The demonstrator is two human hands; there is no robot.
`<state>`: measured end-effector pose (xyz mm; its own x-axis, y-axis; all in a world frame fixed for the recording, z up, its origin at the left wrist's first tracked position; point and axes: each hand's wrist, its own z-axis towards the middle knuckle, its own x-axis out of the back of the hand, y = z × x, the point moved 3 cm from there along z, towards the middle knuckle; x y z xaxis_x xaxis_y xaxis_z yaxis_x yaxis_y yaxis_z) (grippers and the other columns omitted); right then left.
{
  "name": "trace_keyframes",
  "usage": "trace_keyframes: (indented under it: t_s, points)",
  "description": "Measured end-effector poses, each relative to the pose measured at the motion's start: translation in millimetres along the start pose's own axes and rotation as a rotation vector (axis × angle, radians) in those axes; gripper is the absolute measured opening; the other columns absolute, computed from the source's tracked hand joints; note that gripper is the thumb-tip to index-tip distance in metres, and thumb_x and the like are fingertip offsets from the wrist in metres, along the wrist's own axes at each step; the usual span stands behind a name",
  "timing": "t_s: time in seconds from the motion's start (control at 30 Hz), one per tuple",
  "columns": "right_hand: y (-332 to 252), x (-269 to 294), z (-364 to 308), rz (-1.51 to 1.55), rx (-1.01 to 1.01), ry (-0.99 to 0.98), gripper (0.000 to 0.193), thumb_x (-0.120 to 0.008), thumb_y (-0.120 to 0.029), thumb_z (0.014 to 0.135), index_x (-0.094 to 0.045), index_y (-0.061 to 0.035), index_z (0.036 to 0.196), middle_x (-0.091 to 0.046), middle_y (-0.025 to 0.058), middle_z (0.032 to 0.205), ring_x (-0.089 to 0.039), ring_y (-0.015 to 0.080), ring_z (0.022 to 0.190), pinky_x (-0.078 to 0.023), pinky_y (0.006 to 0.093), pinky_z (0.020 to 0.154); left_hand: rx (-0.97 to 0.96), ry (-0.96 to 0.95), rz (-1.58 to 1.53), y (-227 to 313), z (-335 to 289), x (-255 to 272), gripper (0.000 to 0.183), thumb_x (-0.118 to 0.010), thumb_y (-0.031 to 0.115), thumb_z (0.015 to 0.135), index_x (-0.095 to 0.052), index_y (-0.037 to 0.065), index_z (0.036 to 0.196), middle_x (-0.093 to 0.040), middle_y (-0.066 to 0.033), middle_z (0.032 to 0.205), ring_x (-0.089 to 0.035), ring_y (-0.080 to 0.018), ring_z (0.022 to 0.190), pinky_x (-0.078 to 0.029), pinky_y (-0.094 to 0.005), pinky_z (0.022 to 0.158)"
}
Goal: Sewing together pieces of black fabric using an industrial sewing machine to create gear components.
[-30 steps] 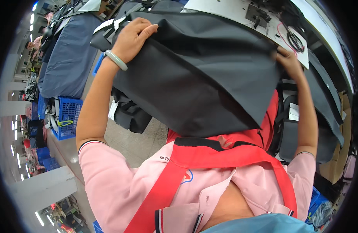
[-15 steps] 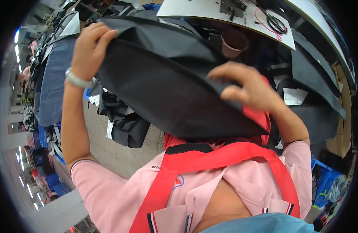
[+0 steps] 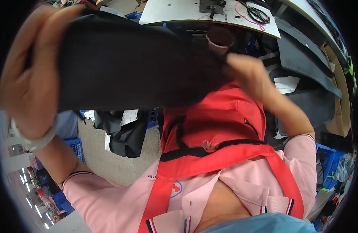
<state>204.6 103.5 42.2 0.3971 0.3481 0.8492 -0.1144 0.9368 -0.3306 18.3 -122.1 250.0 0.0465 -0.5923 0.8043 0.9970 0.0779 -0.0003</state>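
Note:
A black sheet of smooth fabric [image 3: 132, 66] is stretched in the air between my two hands, smeared by motion. My left hand [image 3: 37, 73] is raised at the far left, close to the camera, its fingers closed over the sheet's left end. At the right, my right hand [image 3: 247, 73] is closed on the other end, with its fingertips partly hidden by blur. Below the sheet's lower edge shows the red apron [image 3: 214, 124] over my lap.
Ahead stands a white worktable [image 3: 175, 11] with a coiled black cable [image 3: 258, 16] and a pink cord. A bucket [image 3: 220, 39] is beneath it. Dark panels [image 3: 303, 54] are stacked at the right by a cardboard sheet [image 3: 344, 105]. Black pieces [image 3: 126, 136] hang at left; a blue crate [image 3: 330, 159] sits lower right.
My left hand has swung left and toward the camera, carrying the sheet with it. The right hand has closed on the right end, and the sheet has lifted off my lap, uncovering the apron.

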Motion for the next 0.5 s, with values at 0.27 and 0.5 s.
trace_keyframes:
  t_s: [0.27, 0.5]
  points:
    - [240.4, -135.5, -59.3, -0.184, -0.540, 0.234, 0.033, -0.060, -0.011, 0.085, -0.063, -0.0160, 0.117, -0.066, 0.0208, 0.093, -0.064, 0.0400, 0.087, -0.051, 0.0486, 0.073, 0.141, -0.414, -0.217, -55.9, -16.4, -185.4, 0.031, -0.068, 0.026, 0.085, -0.064, -0.002, 0.100, -0.064, -0.0197, 0.093, -0.061, -0.0358, 0.092, -0.049, -0.0377, 0.081]
    - [233.0, -151.7, -24.7, 0.078, -0.674, 0.006, 0.052, -0.054, -0.005, 0.076, -0.058, -0.0099, 0.128, -0.062, 0.0199, 0.120, -0.058, 0.0314, 0.116, -0.044, 0.0383, 0.099, 0.422, -0.681, -0.486, -82.7, -42.6, -235.8, 0.024, -0.066, 0.017, 0.083, -0.068, -0.003, 0.097, -0.067, -0.0203, 0.085, -0.066, -0.0323, 0.081, -0.050, -0.0358, 0.076]
